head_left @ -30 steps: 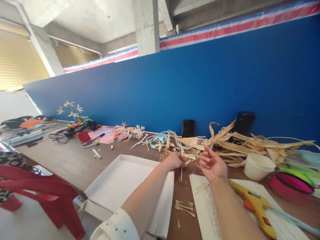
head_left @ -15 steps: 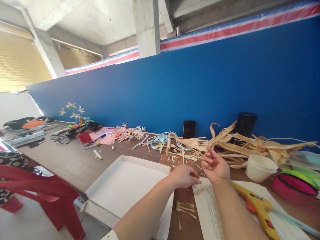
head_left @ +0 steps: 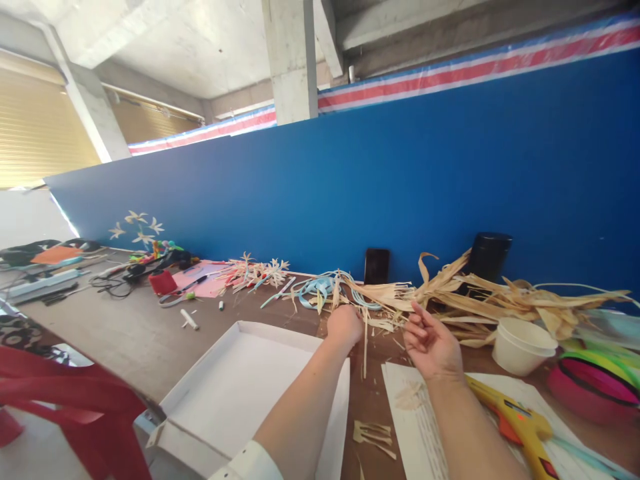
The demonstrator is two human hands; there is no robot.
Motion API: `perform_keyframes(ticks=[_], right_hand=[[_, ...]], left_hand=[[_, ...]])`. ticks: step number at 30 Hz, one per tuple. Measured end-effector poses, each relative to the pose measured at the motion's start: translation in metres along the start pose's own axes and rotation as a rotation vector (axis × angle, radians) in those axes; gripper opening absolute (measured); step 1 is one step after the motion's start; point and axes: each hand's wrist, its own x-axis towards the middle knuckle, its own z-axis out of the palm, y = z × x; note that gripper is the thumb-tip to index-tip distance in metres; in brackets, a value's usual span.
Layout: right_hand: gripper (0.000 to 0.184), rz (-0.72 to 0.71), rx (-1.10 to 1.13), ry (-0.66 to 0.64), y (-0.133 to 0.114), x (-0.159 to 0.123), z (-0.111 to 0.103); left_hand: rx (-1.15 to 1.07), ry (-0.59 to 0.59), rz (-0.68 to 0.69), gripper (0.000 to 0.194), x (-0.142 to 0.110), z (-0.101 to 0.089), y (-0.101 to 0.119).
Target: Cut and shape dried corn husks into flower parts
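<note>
My left hand (head_left: 346,325) reaches over the near side of the scrap pile, close to a tangle of light blue cord (head_left: 320,288). Its fingers point away and are hidden behind the hand. My right hand (head_left: 434,345) is raised, palm partly turned up, in front of the dry corn husks (head_left: 450,283). Its fingers are curled in and the tips pinch together; anything between them is too small to make out. Cut husk pieces (head_left: 374,437) lie on the brown table below, beside printed paper sheets (head_left: 400,400) under my right forearm.
An open white box (head_left: 235,387) lies left of my left arm. On the right are a yellow glue gun (head_left: 520,417), a white cup (head_left: 524,347) and a pink bowl (head_left: 593,387). Husk flowers (head_left: 255,270), a phone (head_left: 377,267) and a black cylinder (head_left: 490,257) stand along the blue partition.
My left hand has moved forward and left, from above the paper sheets to the scrap pile by the blue cord. My right hand stays nearly in place with its fingers still curled.
</note>
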Motion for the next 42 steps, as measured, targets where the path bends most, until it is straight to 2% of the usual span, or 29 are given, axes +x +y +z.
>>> perform_keyframes(ticks=[7,10,13,19,26,30,35,42], right_hand=[[0.024,-0.012,0.028,-0.019,-0.001,-0.002,0.0],[0.027,-0.022,0.006,0.0,0.0,-0.001,-0.002],[0.027,-0.022,0.005,0.008,0.001,0.001,-0.003],[0.025,-0.019,0.01,0.04,0.002,0.0,-0.001],[0.023,-0.016,-0.014,0.073,0.003,-0.001,0.002],[0.024,-0.002,-0.031,0.075,0.005,0.0,0.001],[0.025,0.015,-0.021,0.075,0.005,0.001,0.0],[0.024,-0.034,0.13,0.046,-0.006,-0.001,-0.003]], left_hand=[[0.014,0.128,0.028,0.027,0.017,0.021,0.0],[0.046,0.189,0.109,0.028,0.018,0.027,-0.004],[0.086,0.16,0.183,0.026,0.021,0.031,-0.007],[0.079,0.071,0.18,0.024,0.023,0.033,-0.013],[0.076,0.069,0.096,0.028,0.03,0.025,-0.012],[0.057,0.038,0.048,0.029,0.043,0.025,-0.004],[0.051,0.054,0.002,0.03,0.053,0.029,-0.005],[0.049,0.067,-0.048,0.034,0.06,0.035,0.001]])
